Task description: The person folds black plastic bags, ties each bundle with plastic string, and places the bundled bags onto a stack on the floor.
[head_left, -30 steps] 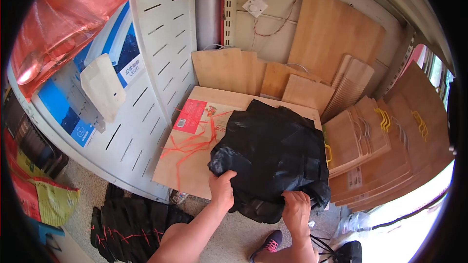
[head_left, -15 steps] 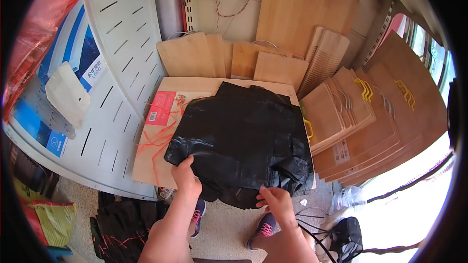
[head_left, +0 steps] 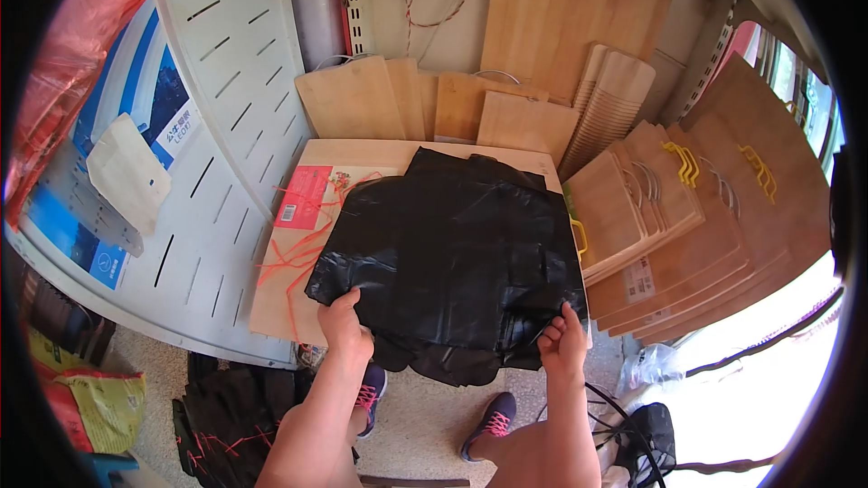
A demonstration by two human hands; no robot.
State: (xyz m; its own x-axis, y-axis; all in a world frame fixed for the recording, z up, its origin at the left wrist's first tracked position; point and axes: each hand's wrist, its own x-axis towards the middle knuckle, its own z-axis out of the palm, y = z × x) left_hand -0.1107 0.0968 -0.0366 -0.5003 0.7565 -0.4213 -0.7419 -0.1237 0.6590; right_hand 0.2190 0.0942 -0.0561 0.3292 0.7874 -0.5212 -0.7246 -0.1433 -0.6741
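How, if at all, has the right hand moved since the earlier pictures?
Yes: the right hand moved rightward and forward, nearer the yellow handle beside the black plastic.

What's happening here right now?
A person is handling a wide stack of black plastic sheets or bags spread over a pale wooden board. The left hand grips the near left edge; the right hand pinches at the near right corner. Loose red plastic strings lie on the board beside the stack. More black plastic, with red ties, sits on the floor.
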